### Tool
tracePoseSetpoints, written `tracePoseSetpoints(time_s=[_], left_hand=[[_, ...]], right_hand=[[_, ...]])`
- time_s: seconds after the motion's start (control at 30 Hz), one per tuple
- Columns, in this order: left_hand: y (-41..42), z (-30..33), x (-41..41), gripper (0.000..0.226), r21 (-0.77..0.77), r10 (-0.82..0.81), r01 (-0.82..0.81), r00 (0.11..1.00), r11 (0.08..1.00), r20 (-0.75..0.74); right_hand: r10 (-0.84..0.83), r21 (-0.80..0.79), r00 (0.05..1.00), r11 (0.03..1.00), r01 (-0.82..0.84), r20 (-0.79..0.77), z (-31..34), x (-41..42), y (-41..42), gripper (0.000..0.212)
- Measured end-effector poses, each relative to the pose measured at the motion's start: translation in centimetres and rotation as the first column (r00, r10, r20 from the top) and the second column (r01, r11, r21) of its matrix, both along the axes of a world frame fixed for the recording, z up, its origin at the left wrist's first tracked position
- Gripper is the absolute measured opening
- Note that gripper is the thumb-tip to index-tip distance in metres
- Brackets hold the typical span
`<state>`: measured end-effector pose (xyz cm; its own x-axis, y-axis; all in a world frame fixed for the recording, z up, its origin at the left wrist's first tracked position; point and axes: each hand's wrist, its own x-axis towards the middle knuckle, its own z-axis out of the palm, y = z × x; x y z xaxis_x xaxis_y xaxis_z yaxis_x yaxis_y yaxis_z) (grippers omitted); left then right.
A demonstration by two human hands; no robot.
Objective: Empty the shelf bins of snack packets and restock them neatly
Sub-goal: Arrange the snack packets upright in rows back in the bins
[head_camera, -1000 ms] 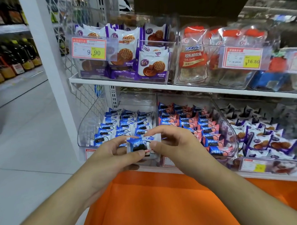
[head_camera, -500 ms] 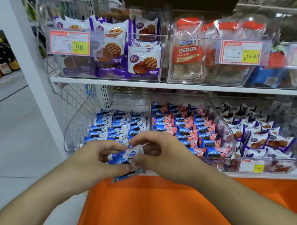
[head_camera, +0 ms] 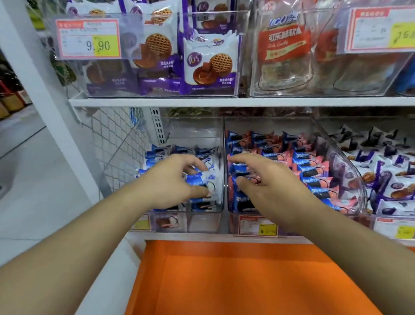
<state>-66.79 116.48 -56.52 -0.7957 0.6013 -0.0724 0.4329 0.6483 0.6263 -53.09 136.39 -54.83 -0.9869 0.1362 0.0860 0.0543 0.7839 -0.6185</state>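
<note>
Two hands reach into our clear shelf bins: left hand [head_camera: 173, 180] pinches a blue snack packet [head_camera: 206, 181]; right hand [head_camera: 264, 178] hovers, fingers loosely spread.

The left hand [head_camera: 169, 180] pinched a blue-and-white snack packet [head_camera: 206, 184] over the near end of the left clear bin [head_camera: 199, 219]. Just to its right, the right hand [head_camera: 267, 181] hovered with spread fingers above the blue-and-pink packets [head_camera: 306, 162] in the middle bin [head_camera: 340, 165]. An orange tray [head_camera: 243, 286] lay nearest
</note>
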Motion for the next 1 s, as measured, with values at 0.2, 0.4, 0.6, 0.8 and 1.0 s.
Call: tracePoseSetpoints(time_s=[0.2, 0.4, 0.6, 0.8, 1.0], left_hand=[[0.1, -1.3, -0.6, 0.047, -0.05, -0.073, 0.08, 0.989, 0.996, 0.128], [-0.8, -0.5, -0.8, 0.047, -0.116, -0.087, 0.112, 0.975, 0.987, 0.206], [0.0, -2.1, -0.9, 0.045, -0.148, -0.104, 0.12, 0.988, 0.982, 0.111], [-0.2, -3.1, -0.9, 0.044, -0.116, -0.078, 0.085, 0.995, 0.99, 0.062], [0.0, -2.6, -1.2, 0.042, -0.16, -0.132, 0.147, 0.986, 0.976, 0.099]], right_hand=[[0.027, 0.031, 0.998, 0.999, -0.026, -0.053, -0.2, -0.3, 0.1, 0.044], [0.042, 0.059, 0.998, 0.997, -0.04, -0.036, -0.5, -0.6, -0.3, 0.044], [0.047, 0.076, 0.998, 0.996, -0.044, -0.043, -0.7, -0.7, -0.4, 0.042], [0.043, 0.076, 0.997, 0.996, -0.039, -0.057, -0.9, -0.8, -0.3, 0.04], [0.054, 0.085, 0.996, 0.995, -0.048, -0.076, -1.1, -0.8, -0.2, 0.039]])
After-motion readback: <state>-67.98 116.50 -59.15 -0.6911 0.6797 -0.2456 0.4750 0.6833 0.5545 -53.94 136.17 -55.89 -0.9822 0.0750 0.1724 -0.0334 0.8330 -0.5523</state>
